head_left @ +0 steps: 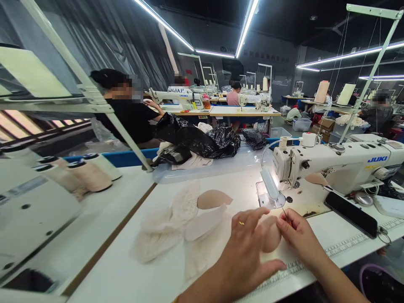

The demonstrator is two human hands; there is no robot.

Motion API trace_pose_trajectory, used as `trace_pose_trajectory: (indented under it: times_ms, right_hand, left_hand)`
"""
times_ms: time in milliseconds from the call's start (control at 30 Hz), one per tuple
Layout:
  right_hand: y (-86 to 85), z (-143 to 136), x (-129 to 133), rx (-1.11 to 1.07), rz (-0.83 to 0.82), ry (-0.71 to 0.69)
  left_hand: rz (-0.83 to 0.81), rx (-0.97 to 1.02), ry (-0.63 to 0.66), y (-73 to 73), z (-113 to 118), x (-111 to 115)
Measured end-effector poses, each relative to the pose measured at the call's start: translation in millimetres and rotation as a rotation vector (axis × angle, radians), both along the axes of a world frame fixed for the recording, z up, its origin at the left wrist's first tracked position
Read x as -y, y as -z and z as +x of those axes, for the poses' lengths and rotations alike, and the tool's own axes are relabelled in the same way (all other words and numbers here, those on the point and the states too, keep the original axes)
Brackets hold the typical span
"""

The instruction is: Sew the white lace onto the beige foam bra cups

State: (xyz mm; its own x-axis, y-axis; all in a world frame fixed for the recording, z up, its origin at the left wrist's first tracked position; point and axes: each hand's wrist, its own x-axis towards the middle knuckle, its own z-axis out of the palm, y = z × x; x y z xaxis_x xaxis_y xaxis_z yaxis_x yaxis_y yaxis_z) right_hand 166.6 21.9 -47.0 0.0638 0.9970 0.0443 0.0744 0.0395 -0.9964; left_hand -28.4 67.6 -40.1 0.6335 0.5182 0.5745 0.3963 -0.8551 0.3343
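In the head view my left hand [246, 248] is spread, thumb apart from the fingers, beside a small beige moulded cup [272, 236]. Its fingers overlap the cup's left side; whether they press on it I cannot tell. My right hand [298, 235] is closed at the cup's right edge, pinching a thin dark pointed tool [285, 215], mostly hidden by the fingers. The white sewing machine [334, 162] stands just beyond, its needle plate [279, 203] lit by a lamp. To the left lie cream gathered fabric pieces [160, 235] and another beige cup [214, 199].
A black phone [351, 214] lies right of my right hand. A printed ruler [347, 243] runs along the table's front edge. Black plastic bags [202, 141] lie behind the table. Thread cones [90, 174] stand at left. A co-worker in black [129, 118] sits beyond.
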Motion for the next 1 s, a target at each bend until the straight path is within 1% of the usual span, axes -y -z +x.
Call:
trace_pose_trajectory:
  times_ms: [33, 67, 100, 200, 267, 333, 400, 467, 500, 567, 600, 667, 700, 767, 867, 933, 1000]
  right_hand:
    - [3.8, 3, 0, -0.007, -0.012, -0.017]
    - [8.3, 8, 0, 0.013, -0.005, -0.006]
    - [13.0, 14, 1, 0.065, 0.021, 0.036]
    - [21.4, 36, 6, 0.34, 0.186, 0.244]
    - [16.0, 44, 11, 0.513, 0.342, 0.356]
    - [0.8, 41, 16, 0.614, 0.49, 0.408]
    - [-19.0, 28, 20, 0.648, 0.561, 0.373]
    - [-35.3, 11, 19, 0.661, 0.537, 0.27]
    - [-40.0, 3, 17, 0.681, 0.519, 0.216]
    - [-40.2, -9, 12, 0.764, 0.523, 0.153]
    - [-36.2, -12, 9, 0.818, 0.549, 0.152]
    - [-23.4, -16, 3, 0.895, 0.617, 0.206]
    - [-16.5, -16, 0, 0.9, 0.638, 0.249]
    - [-5.4, -16, -3, 0.838, 0.621, 0.339]
    - [-0.1, -16, -3, 0.624, 0.484, 0.45]
    - [-2.2, -16, -2, 0.478, 0.414, 0.458]
    - [-5.5, -16, 0, 0.36, 0.393, 0.416]
  left_hand:
    - [0.0, -0.038, 0.034, -0.3, 2, 2]
    - [-0.036, -0.041, 0.046, -3.0, 4, 4]
    - [-0.114, -0.017, 0.032, -7.9, 4, 3]
    - [-0.485, 0.124, -0.089, -27.7, 2, -3]
    - [-0.681, 0.19, -0.15, -37.2, -1, -8]
    - [-0.782, 0.23, -0.15, -40.9, -2, -10]
    - [-0.838, 0.232, -0.122, -41.1, -1, -10]
    - [-0.88, 0.221, -0.094, -41.2, 1, -6]
    - [-0.892, 0.216, -0.082, -41.8, 2, -5]
    - [-0.894, 0.205, -0.069, -43.5, 3, -2]
    - [-0.888, 0.201, -0.069, -44.2, 4, -1]
    - [-0.881, 0.199, -0.079, -44.5, 4, 0]
    - [-0.884, 0.202, -0.085, -43.9, 4, -1]
    - [-0.892, 0.226, -0.094, -42.0, 4, -2]
    - [-0.879, 0.271, -0.112, -40.7, 6, -3]
    - [-0.89, 0.287, -0.121, -42.5, 7, -2]
    - [-0.921, 0.297, -0.12, -45.5, 7, -1]
